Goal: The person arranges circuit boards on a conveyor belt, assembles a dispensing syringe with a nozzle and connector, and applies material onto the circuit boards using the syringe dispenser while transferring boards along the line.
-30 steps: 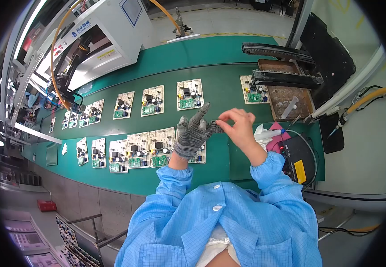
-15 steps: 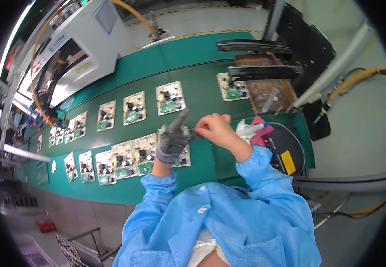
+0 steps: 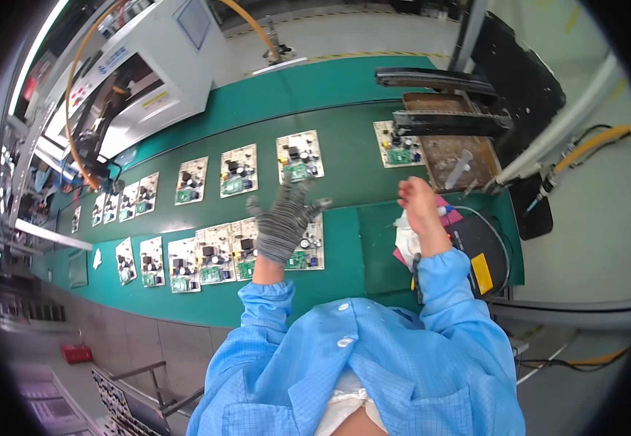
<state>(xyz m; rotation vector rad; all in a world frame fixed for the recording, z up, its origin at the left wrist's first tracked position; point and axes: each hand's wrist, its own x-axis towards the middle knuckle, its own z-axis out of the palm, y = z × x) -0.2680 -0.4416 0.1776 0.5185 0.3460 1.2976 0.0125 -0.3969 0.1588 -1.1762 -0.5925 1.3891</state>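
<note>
My left hand (image 3: 286, 224) wears a grey striped knit glove. Its fingers are spread and it holds nothing, hovering over the near row of circuit boards and partly hiding a board (image 3: 306, 251) beneath it. Just beyond its fingertips lies another circuit board (image 3: 301, 154) in the far row. My bare right hand (image 3: 418, 205) is raised on the right with its fingers curled in, and no object shows in them. Close under it are a white cloth (image 3: 405, 240), a pink cloth (image 3: 442, 201) and a white tube with a blue end (image 3: 445, 211).
More circuit boards (image 3: 239, 171) lie in two rows on the green bench (image 3: 344, 272). At right are a brown tray (image 3: 439, 174) under black rails (image 3: 453, 122), a single board (image 3: 395, 149), and a black device with a yellow label (image 3: 482, 272). A white machine (image 3: 177, 94) stands at back left.
My hands have come apart: the right let go of the left glove's fingers and moved right, above the cloths. The left hand's fingers have spread. The whole view has shifted slightly.
</note>
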